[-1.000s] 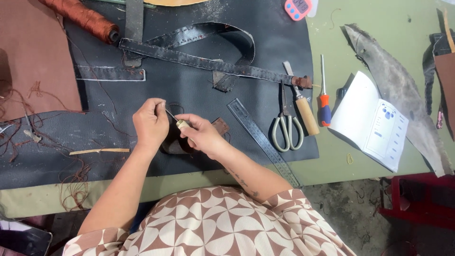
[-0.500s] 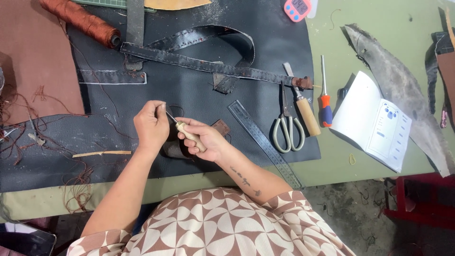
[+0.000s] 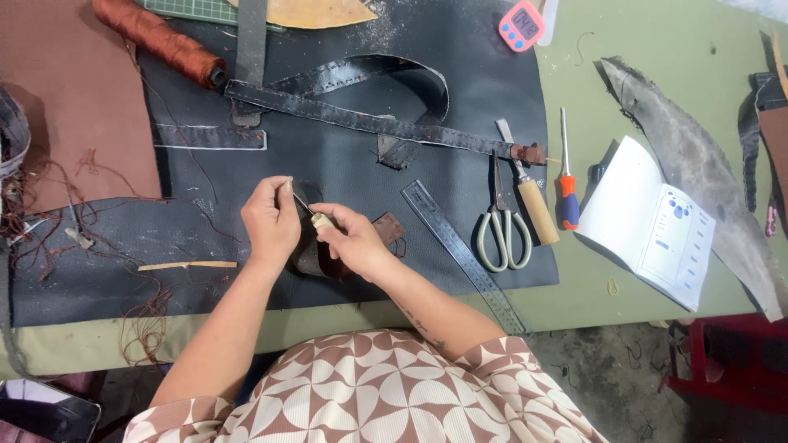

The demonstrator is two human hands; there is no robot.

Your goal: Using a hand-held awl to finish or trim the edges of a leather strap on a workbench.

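Both hands (image 3: 316, 230) largely hide a dark leather piece (image 3: 316, 258).

At frame centre, both hands meet over a leather piece (image 3: 316, 258) on the mat (image 3: 345, 164). A ruler (image 3: 464, 256) lies just right, then scissors (image 3: 501, 226), a screwdriver (image 3: 566, 189) and a booklet (image 3: 652, 221). A thread spool (image 3: 156, 39) sits upper left.

Awl (image 3: 316, 218): short tool, pale wooden handle, thin metal shaft; lies slanted, point toward upper left, handle toward lower right; sits above dark mat, near front centre.

Leather piece (image 3: 328, 256): small, dark brown, partly hidden; curved dark edge shows at upper left, flat brown tab with stitch holes juts right; rests on mat directly under awl.
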